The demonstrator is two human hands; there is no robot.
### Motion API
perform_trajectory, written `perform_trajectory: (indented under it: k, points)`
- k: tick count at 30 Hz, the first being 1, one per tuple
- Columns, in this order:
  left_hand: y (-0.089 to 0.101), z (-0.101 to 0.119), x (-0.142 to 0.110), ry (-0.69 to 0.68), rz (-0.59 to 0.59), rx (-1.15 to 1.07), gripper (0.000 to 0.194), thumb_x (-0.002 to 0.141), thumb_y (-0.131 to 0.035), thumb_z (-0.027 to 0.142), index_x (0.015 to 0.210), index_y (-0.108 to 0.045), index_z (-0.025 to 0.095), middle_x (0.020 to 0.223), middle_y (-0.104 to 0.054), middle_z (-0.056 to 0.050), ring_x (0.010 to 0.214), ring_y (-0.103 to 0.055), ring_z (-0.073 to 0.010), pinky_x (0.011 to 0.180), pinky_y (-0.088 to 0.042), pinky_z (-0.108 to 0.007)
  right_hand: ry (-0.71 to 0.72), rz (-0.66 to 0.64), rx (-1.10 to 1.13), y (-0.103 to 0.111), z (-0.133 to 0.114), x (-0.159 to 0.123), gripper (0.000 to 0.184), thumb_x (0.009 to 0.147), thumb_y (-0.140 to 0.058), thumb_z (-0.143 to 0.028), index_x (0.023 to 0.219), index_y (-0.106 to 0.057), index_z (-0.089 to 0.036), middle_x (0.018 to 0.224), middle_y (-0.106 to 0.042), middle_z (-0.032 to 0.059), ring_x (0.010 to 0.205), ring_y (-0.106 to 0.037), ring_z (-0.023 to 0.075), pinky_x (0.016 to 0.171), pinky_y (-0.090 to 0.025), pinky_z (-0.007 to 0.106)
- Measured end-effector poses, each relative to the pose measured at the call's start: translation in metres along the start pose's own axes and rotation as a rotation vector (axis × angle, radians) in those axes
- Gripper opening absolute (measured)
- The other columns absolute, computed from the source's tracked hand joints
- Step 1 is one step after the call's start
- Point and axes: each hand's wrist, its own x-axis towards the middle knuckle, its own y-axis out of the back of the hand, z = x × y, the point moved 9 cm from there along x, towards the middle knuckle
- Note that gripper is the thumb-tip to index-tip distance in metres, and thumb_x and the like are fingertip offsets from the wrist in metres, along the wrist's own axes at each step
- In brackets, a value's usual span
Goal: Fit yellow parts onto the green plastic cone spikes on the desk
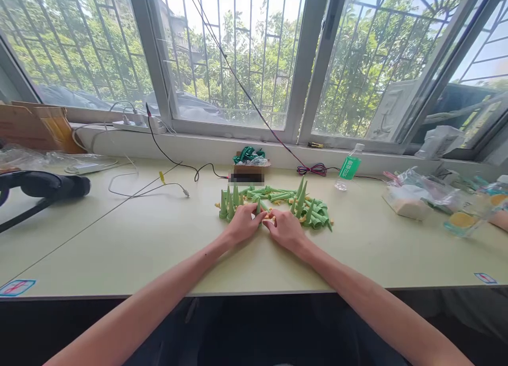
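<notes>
My left hand (244, 221) has its thumb and fingers closed around a small green cone (259, 204), which stands point up. Close beside it, my right hand (284, 227) is pinched at a small orange-yellow piece (271, 215) by the left thumb; the piece is too small to name. Several upright green cones (230, 207) stand left of my left hand, and taller stacked cones (301, 196) rise behind my right hand. A pile of lying green cones (317, 215) with yellow-orange bits spreads to the right. More cones lie in an arc behind both hands.
Behind the cones sits a small box (257, 171) with green wrapping on top. A water bottle (349, 167) leans at the back right, near coiled cable (313, 169). Plastic bags (413, 188) lie at right. A black headset (39, 188) and loose wires (146, 194) occupy the left.
</notes>
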Motion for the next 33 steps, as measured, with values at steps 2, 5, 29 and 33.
perform_trajectory:
  k: [2, 5, 29, 33]
  points:
    - [0.0, -0.001, 0.001, 0.007, 0.002, -0.004, 0.025, 0.087, -0.052, 0.033, 0.076, -0.066, 0.016, 0.074, -0.068, -0.004, 0.07, -0.059, -0.0168, 0.062, -0.047, -0.026, 0.0, 0.004, -0.003, -0.001, 0.001, 0.0, 0.027, 0.092, -0.05, -0.04, 0.101, -0.065, -0.019, 0.083, -0.07, 0.008, 0.076, -0.065, 0.0217, 0.063, -0.038, 0.028]
    - [0.0, -0.001, 0.001, 0.009, 0.006, -0.001, 0.025, 0.087, -0.052, 0.033, 0.076, -0.066, 0.016, 0.073, -0.068, -0.004, 0.069, -0.059, -0.0166, 0.061, -0.046, -0.026, -0.006, -0.001, -0.01, -0.002, 0.002, 0.001, 0.027, 0.092, -0.05, -0.04, 0.1, -0.065, -0.019, 0.083, -0.07, 0.0083, 0.077, -0.065, 0.0222, 0.063, -0.038, 0.028]
    - [-0.001, -0.006, 0.003, 0.011, 0.045, 0.02, 0.028, 0.087, -0.053, 0.035, 0.073, -0.065, 0.014, 0.066, -0.063, -0.002, 0.062, -0.05, -0.0134, 0.056, -0.039, -0.024, 0.011, 0.063, -0.071, 0.009, -0.003, -0.001, 0.022, 0.094, -0.048, -0.023, 0.112, -0.059, -0.018, 0.104, -0.067, 0.0082, 0.088, -0.064, 0.02, 0.069, -0.042, 0.027]
    - [-0.001, -0.006, 0.003, 0.007, 0.053, 0.013, 0.028, 0.087, -0.053, 0.036, 0.074, -0.065, 0.015, 0.066, -0.062, -0.002, 0.063, -0.051, -0.0137, 0.058, -0.04, -0.025, 0.067, 0.091, -0.017, 0.01, -0.005, 0.0, 0.031, 0.092, -0.048, -0.02, 0.122, -0.056, -0.018, 0.114, -0.065, 0.0093, 0.096, -0.063, 0.0206, 0.077, -0.045, 0.027]
